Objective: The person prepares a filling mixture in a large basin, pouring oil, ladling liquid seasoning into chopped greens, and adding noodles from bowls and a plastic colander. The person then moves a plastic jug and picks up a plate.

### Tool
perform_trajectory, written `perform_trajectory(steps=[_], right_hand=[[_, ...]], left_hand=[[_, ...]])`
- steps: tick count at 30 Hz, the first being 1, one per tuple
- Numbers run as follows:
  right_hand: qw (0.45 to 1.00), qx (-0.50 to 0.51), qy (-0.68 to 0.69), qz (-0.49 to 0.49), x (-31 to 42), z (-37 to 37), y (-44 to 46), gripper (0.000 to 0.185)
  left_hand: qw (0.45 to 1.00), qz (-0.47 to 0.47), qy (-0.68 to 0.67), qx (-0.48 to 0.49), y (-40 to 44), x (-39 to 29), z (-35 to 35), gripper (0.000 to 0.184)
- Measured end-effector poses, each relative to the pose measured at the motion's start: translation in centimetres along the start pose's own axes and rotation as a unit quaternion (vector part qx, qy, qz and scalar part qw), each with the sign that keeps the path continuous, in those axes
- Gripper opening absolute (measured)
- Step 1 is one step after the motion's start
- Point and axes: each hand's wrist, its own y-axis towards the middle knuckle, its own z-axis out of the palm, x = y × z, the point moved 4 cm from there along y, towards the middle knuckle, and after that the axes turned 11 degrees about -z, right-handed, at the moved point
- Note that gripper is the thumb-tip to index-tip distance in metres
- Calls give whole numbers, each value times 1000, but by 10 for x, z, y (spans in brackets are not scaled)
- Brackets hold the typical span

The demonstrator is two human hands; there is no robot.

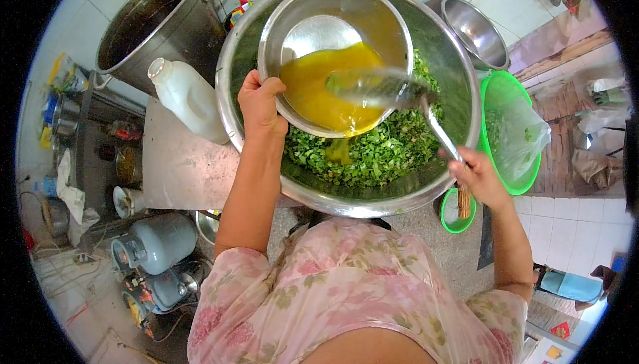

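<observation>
Fingers [271,86] of the left hand [261,108] are closed on the rim of a steel bowl [316,31], the thumb lying over its edge. Right hand [479,174]: gripped around the handle of a long metal utensil [439,129] with a wooden end; its head, blurred to my eye, crosses the bowl's right side, and its exact shape cannot be told. Within the bowl, tipped toward the person, yellow liquid [299,74] pools at the near side and spills past the lip. Below it, chopped greens [393,158] fill part of a wide steel basin [376,208]. To the left, a white plastic jug [190,98] stands near a tall metal pot [183,38], beside the bare metal tabletop [183,178]. To the right: a second steel bowl [474,31], a bright green basket [488,118] with a clear plastic bag [522,128], and a smaller green container [459,227] lower down.
</observation>
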Motion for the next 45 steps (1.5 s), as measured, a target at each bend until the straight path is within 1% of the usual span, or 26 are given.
perform_trajectory(steps=[2,3,6,7,10,11,14,17,20,22,26,29,32,35,38,41,45], right_hand=[[996,-76,1,38,2,-2,15,27],[994,-105,3,29,-2,0,24,27],[989,-129,27,68,-10,7,48,26],[991,-134,10,30,-14,13,58,26],[994,-107,6,39,-14,26,67,22],[995,-65,53,62,-21,32,66,27],[984,-34,149,96,-4,39,56,28],[981,-54,171,76,-3,32,47,30],[983,-70,150,79,-17,26,45,31],[984,-57,140,95,-20,27,41,31],[983,-15,142,117,-21,35,31,31],[988,27,105,112,-19,37,21,31],[998,52,30,13,-19,34,10,31],[997,60,31,-42,-8,26,-1,31],[997,38,61,13,-2,18,-3,29],[998,-30,53,19,3,19,18,28],[994,-38,90,56,1,34,57,29]], left_hand=[[1000,-7,2,-5,-3,-2,2,21],[1000,-10,3,-8,-4,-2,2,21],[1000,-12,-1,-8,-6,-3,3,21],[1000,-10,-1,-6,-6,-3,3,21],[1000,-5,-1,-1,-3,-1,1,21],[1000,-3,-1,-1,-2,-1,0,21],[1000,-1,-3,-9,-4,-2,2,22],[1000,6,-3,-10,-3,-2,0,21],[1000,4,-6,-1,0,0,-1,21],[1000,-2,-8,1,1,1,0,21],[1000,0,-8,2,2,1,-2,21],[1000,0,-13,8,3,2,-3,21],[1000,-4,-11,0,-1,-1,0,21],[1000,-2,-4,2,-1,-1,-1,21],[1000,0,-7,7,2,0,-1,21],[1000,1,-7,9,4,2,-2,21],[1000,-11,7,-11,-5,-3,3,22]])
